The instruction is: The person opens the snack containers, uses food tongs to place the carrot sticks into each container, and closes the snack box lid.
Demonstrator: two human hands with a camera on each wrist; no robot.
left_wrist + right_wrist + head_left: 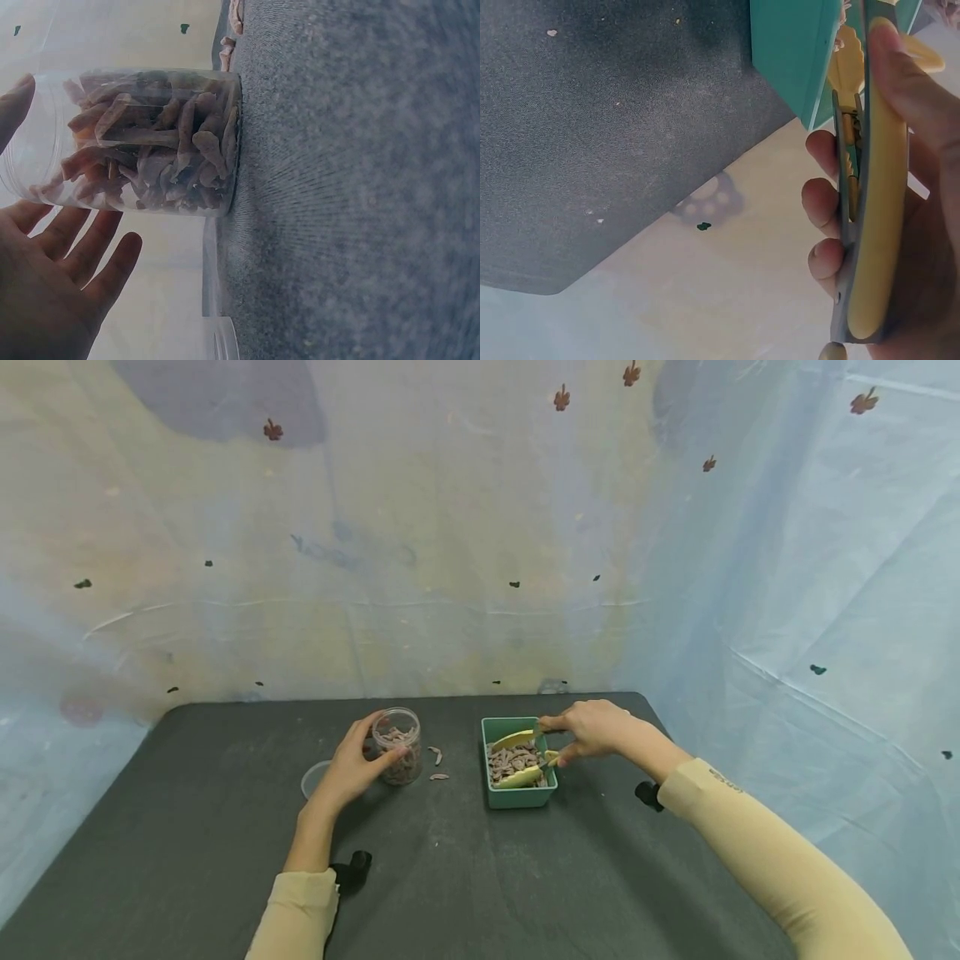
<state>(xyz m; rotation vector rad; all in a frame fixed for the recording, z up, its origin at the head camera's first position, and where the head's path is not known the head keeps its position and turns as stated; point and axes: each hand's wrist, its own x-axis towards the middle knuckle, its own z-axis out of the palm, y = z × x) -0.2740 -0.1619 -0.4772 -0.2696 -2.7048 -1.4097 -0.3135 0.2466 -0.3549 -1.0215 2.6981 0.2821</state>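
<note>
My left hand (348, 770) holds a clear round jar (142, 142), thumb on one side and fingers on the other. The jar stands upright and uncapped on the table, with many brownish dried-meat strips (161, 161) inside. In my right hand (600, 728) are yellow-and-grey tongs (877, 202), gripped along the handles. Their two yellow tips (517, 777) reach down, spread apart, into a green rectangular container (521, 799). More of the brownish pieces (512, 762) cover the container's bottom between the tips.
Two loose strips (438, 777) lie on the dark table (450, 877) between jar and container. A clear round lid (306, 781) lies left of the jar, partly behind my left hand. A patterned plastic sheet (450, 527) hangs behind the table and along its right side.
</note>
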